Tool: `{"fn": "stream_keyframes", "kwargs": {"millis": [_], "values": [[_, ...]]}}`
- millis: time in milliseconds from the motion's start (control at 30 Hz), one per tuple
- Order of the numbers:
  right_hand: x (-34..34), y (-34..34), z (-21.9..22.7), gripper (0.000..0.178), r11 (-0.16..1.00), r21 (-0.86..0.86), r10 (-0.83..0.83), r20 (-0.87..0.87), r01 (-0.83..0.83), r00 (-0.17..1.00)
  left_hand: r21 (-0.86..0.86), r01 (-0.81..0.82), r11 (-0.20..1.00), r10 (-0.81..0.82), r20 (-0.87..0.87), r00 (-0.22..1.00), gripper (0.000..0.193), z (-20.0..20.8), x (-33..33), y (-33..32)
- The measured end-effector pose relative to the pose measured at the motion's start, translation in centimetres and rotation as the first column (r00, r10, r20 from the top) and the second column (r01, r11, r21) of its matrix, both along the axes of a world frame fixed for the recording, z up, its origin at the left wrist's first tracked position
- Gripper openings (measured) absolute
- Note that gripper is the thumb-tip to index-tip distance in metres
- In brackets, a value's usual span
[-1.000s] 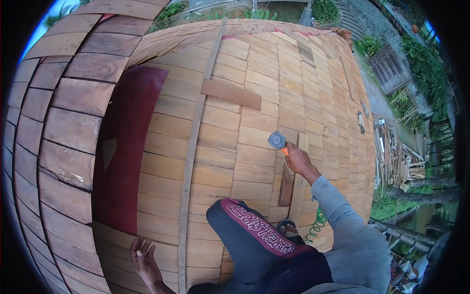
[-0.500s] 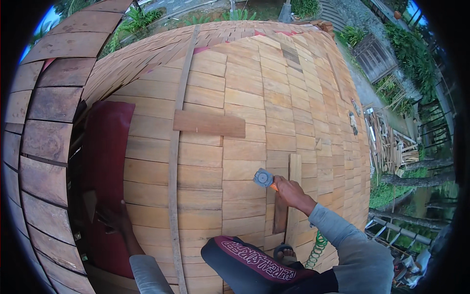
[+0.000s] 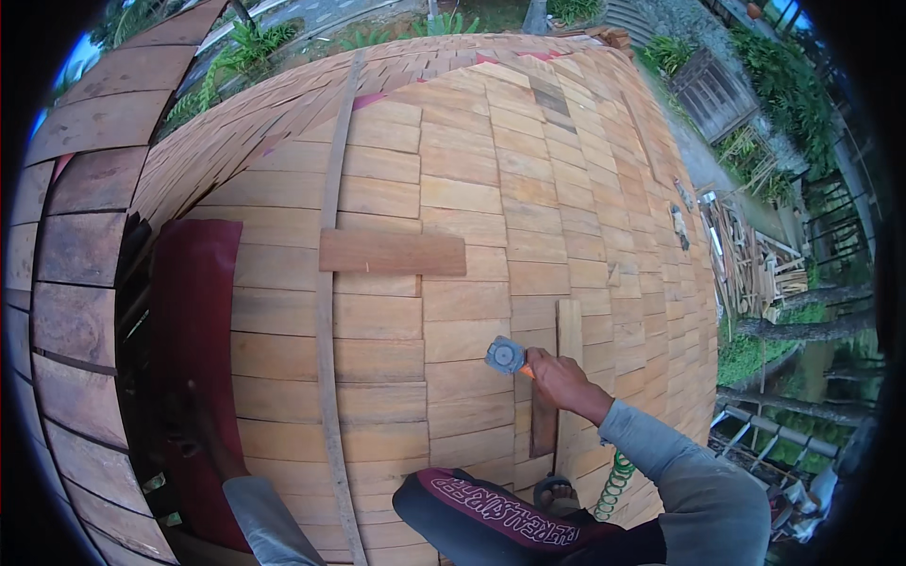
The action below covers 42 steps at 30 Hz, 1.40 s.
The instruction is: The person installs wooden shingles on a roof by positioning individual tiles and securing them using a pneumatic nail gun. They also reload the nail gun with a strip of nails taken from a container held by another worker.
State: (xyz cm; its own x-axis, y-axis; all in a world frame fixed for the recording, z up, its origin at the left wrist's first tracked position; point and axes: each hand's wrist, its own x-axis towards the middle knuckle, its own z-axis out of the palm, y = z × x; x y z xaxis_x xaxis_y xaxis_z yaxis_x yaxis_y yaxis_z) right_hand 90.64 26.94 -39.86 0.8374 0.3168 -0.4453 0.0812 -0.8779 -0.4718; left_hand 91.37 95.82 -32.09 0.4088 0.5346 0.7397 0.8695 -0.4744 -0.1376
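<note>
My right hand (image 3: 568,384) is closed around the orange handle of a nail gun (image 3: 506,355), whose grey head with a round cap faces up. It is held above the pale wooden shingles (image 3: 467,354). My left hand (image 3: 193,429) is in shadow over the dark red sheet (image 3: 193,311) at the left, near the gap beside the older shingles. Its fingers look apart, and I make out nothing in them, though the dark hides detail. A reddish-brown board (image 3: 392,253) lies across a long thin batten (image 3: 330,283) ahead of my hands.
Weathered brown shingles (image 3: 80,250) rise along the left. By my foot (image 3: 557,492) lie a dark board (image 3: 544,424) and a light wooden strip (image 3: 569,330). A green coiled hose (image 3: 615,481) hangs near my right arm. Past the right roof edge is a lumber pile (image 3: 755,264).
My left hand has shifted left and slightly down, deeper into shadow; a small brownish piece beside it no longer shows. My right hand still holds the nail gun. The view has shifted slightly.
</note>
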Motion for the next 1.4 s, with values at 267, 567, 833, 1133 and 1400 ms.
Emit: {"fn": "stream_keyframes", "kwargs": {"millis": [267, 567, 833, 1133, 1400], "values": [[1.0, -1.0, 0.2, 0.031, 0.998, 0.057, -0.008, 0.018, 0.007, 1.000, -0.108, 0.315, 0.943, -0.298, 0.149, 0.943, 0.085, 4.1, -2.6, -2.8], [2.1, -0.5, 0.7, 0.026, 0.999, 0.023, 0.041, -0.029, -0.040, 0.999, -0.758, 0.637, -0.140, -0.192, 0.652, 0.733, 0.077, 3.0, -5.2, -30.2], [1.9, -0.3, 0.9, 0.028, 0.998, 0.001, 0.065, -0.027, -0.065, 0.998, -0.261, 0.700, -0.664, 0.549, 0.465, 0.695, 0.080, 2.8, -11.4, -34.7], [4.8, 0.0, 1.4, 0.029, 0.995, -0.046, 0.078, -0.114, -0.084, 0.990, -0.716, -0.163, -0.679, -0.559, 0.360, 0.747, 0.035, -1.8, -12.0, -43.9], [8.1, -0.5, 1.4, 0.039, 0.983, -0.056, 0.161, -0.171, -0.173, 0.972, -0.958, -0.287, 0.013, -0.998, 0.003, -0.056, 0.046, -10.5, -11.2, -58.3]]}}
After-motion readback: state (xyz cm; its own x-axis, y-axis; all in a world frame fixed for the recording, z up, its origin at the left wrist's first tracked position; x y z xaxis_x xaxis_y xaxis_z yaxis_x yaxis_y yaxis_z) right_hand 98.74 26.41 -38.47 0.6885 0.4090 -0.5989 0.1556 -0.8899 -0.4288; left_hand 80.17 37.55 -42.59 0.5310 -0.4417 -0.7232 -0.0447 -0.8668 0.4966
